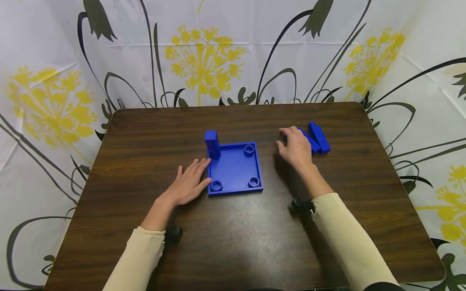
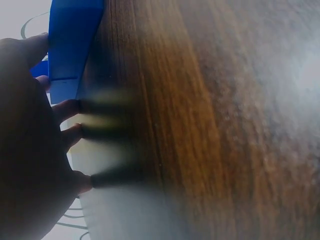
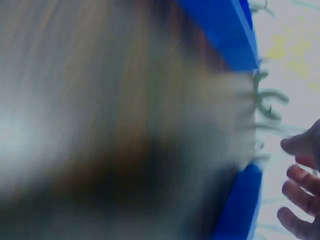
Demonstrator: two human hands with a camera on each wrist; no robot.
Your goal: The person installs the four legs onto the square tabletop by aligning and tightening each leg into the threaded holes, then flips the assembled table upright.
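Note:
A blue square tray-like board (image 1: 234,171) with a raised rim lies on the table, with round sockets showing at three corners. At its far left corner a blue square post (image 1: 212,144) stands upright. My left hand (image 1: 188,182) rests flat by the board's left side, fingers straight, fingertips and thumb right at the rim. Over to the right, my right hand (image 1: 295,147) hovers over loose blue posts, partly covering one post (image 1: 309,141). Its fingers (image 3: 300,195) are loosely bent and apart in the right wrist view, with nothing between them. Another pegged post (image 1: 319,137) lies beside that one.
The brown wooden table (image 1: 233,238) has its far edge against a white flowered curtain (image 1: 233,52). Dark wrist-worn devices stick out beside both wrists, low over the table.

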